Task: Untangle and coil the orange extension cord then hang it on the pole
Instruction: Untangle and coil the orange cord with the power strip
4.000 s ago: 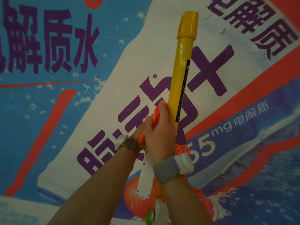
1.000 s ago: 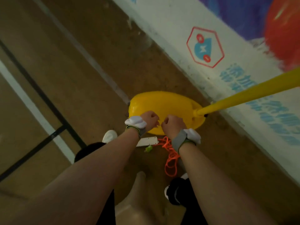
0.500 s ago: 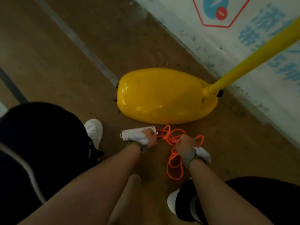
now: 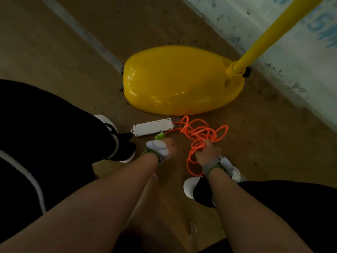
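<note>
Lying tangled on the floor beside the yellow base, the orange extension cord partly hides my right hand, whose fingers are clamped on its loops. My left hand hides its fingers near the green plug; I cannot tell their state.

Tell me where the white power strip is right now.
Head view, centre: the power strip lies on the floor between the yellow base and the left hand.

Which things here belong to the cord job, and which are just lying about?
Job: cord, gripped by right hand; strip; plug by left hand; pole.
Just there: base, shoes, wall.
</note>
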A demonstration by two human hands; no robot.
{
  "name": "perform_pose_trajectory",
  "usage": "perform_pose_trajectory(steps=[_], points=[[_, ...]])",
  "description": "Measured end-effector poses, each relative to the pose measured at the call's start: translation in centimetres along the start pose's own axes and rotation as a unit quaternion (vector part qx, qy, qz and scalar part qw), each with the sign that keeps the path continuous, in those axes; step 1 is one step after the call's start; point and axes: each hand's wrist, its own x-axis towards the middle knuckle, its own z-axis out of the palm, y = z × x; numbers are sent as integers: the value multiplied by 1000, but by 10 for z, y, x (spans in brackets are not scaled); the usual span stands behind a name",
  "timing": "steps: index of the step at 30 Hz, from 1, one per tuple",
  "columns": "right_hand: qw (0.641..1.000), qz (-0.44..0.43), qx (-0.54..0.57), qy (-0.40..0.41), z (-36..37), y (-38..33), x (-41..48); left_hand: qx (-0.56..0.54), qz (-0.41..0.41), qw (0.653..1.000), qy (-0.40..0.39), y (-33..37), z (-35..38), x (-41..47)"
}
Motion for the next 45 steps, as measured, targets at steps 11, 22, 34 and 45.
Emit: perform_pose_trajectory(steps=[11, 22, 34, 45], points=[[917, 91, 388, -8, 13, 4, 59, -64, -19, 997, -28, -27, 17, 25], [799, 159, 579, 2, 10, -24, 11, -168, 10, 985, 35, -10, -8, -18], [652, 29, 735, -183, 1, -64, -81, -370, 28, 927, 59, -14, -21, -75], [655, -67, 705, -263, -30, -81, -121, -704, 119, 700, 7, -19, -49, -90]])
